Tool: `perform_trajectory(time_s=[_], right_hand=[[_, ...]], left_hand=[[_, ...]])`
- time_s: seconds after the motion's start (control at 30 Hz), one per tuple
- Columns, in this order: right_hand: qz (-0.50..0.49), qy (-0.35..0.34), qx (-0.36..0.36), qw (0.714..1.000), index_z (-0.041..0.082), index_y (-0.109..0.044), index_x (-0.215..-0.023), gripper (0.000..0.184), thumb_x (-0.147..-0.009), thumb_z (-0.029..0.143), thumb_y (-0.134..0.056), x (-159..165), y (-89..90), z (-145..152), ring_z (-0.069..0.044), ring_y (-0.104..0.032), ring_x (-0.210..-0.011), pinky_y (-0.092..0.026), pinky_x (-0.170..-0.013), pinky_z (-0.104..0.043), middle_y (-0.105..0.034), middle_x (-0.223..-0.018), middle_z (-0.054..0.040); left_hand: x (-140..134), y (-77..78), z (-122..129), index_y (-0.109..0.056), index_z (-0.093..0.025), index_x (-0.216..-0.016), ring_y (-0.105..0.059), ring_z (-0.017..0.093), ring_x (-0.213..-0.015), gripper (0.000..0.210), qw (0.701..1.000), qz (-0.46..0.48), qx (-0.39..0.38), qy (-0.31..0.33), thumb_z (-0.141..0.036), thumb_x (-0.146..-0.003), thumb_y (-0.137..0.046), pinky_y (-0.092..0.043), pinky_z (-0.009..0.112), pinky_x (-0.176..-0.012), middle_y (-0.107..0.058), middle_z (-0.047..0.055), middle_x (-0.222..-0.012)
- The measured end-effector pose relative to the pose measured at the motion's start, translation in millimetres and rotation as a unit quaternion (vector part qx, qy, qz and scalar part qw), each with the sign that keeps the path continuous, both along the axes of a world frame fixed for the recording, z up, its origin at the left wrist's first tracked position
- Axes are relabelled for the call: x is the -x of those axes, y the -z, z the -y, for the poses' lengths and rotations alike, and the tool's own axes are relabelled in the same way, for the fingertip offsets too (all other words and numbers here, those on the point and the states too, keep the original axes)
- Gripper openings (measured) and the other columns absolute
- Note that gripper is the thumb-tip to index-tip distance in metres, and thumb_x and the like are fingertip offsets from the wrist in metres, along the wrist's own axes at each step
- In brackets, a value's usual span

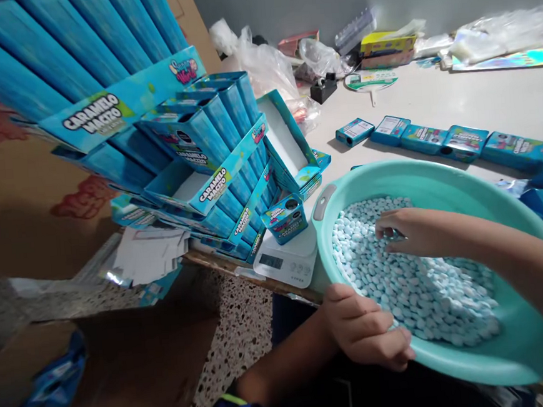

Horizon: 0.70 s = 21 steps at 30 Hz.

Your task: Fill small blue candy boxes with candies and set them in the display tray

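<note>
A large turquoise basin (pixel 438 174) holds a heap of small pale-blue candies (pixel 390 282). My left hand (pixel 368 329) is closed over the basin's near-left rim. Inside the basin, my right hand (pixel 398 228) is low over the heap with its fingers curled together; pale candies show at the fingertips, though how many it holds is hidden. Left of the basin is a white digital scale (pixel 298 265), and a small blue candy box (pixel 285 220) stands on it. The display's digits are too faint to read.
Stacked blue display trays (pixel 214 192) full of boxes rise at the left. Several blue boxes (pixel 464 141) line the table behind the basin. Plastic bags (pixel 260 60) and a yellow box (pixel 387 49) are at the back. An open carton (pixel 138 371) sits below the table edge.
</note>
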State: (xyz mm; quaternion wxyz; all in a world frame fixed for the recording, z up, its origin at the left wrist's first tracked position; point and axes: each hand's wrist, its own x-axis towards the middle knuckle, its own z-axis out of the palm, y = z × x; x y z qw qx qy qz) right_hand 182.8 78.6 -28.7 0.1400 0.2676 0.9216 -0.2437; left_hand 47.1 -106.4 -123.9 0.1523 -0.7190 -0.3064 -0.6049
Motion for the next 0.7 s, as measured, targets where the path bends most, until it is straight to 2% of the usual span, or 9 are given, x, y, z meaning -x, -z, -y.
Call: perform_trajectory(time_s=[0.1,0.17,0.3,0.4,0.5,0.6,0.7], right_hand=[[-0.006,0.004,-0.002,1.0,0.02,-0.069,-0.095,0.011,-0.085,0.023,-0.071,1,-0.5,0,-0.025,-0.065,-0.091,-0.043,-0.079,-0.032,-0.072,-0.1,-0.0088],[0.0,0.007,-0.003,1.0,0.02,-0.069,-0.092,0.009,-0.084,0.022,-0.071,2,-3.5,0,-0.023,-0.063,-0.082,-0.041,-0.072,-0.032,-0.072,-0.094,-0.0084],[0.026,0.02,0.0,0.999,0.021,-0.065,-0.085,0.004,-0.083,0.02,-0.068,4,-8.4,1,-0.02,-0.056,-0.068,-0.038,-0.063,-0.033,-0.069,-0.078,-0.0056],[0.015,0.024,0.021,0.999,0.023,-0.065,-0.089,0.012,-0.078,0.022,-0.071,2,-4.5,2,-0.024,-0.063,-0.079,-0.044,-0.071,-0.035,-0.072,-0.09,-0.0077],[0.003,0.029,0.032,0.999,0.027,-0.063,-0.09,0.027,-0.067,0.03,-0.077,-1,2.2,5,-0.03,-0.067,-0.091,-0.049,-0.081,-0.039,-0.072,-0.1,-0.0098],[0.003,0.026,0.022,0.999,0.032,-0.062,-0.086,0.027,-0.063,0.034,-0.077,-1,2.9,12,-0.03,-0.068,-0.091,-0.051,-0.082,-0.042,-0.073,-0.098,-0.0096],[0.01,0.033,0.028,0.999,0.036,-0.066,-0.086,0.025,-0.062,0.03,-0.073,-1,-0.9,24,-0.028,-0.071,-0.09,-0.052,-0.08,-0.042,-0.075,-0.096,-0.0082]], left_hand=[[-4,-6.2,-2,-0.057,-0.027,-0.073,-0.055,0.01,-0.055,0.021,0.998,0.028,-0.049,-0.036,-0.043,-0.085,-0.063,-0.031,0.037,-0.057,-0.064,-0.011,-0.058],[-5,-2.9,-2,-0.057,-0.027,-0.072,-0.055,0.01,-0.054,0.023,0.997,0.035,-0.054,-0.04,-0.045,-0.085,-0.064,-0.03,0.037,-0.056,-0.063,-0.011,-0.057],[-3,7.9,0,-0.057,-0.028,-0.075,-0.054,0.01,-0.053,0.026,1.0,0.001,-0.005,0.005,-0.051,-0.086,-0.064,-0.028,0.038,-0.055,-0.065,-0.01,-0.059],[-2,5.4,-2,-0.059,-0.028,-0.07,-0.054,0.008,-0.052,0.029,0.999,0.008,-0.04,-0.018,-0.052,-0.084,-0.065,-0.03,0.037,-0.053,-0.063,-0.011,-0.056],[-3,1.6,-4,-0.06,-0.027,-0.063,-0.053,0.006,-0.049,0.035,0.996,0.007,-0.069,-0.056,-0.057,-0.075,-0.074,-0.034,0.034,-0.05,-0.06,-0.012,-0.053],[0,3.8,-5,-0.061,-0.03,-0.059,-0.051,0.007,-0.043,0.041,0.989,-0.134,0.001,-0.058,-0.067,-0.069,-0.076,-0.035,0.035,-0.045,-0.061,-0.01,-0.052],[14,1.2,-3,-0.068,-0.043,-0.063,-0.06,0.012,-0.05,0.026,0.946,-0.307,0.044,-0.097,-0.067,-0.064,-0.079,-0.042,0.037,-0.045,-0.068,-0.006,-0.06]])
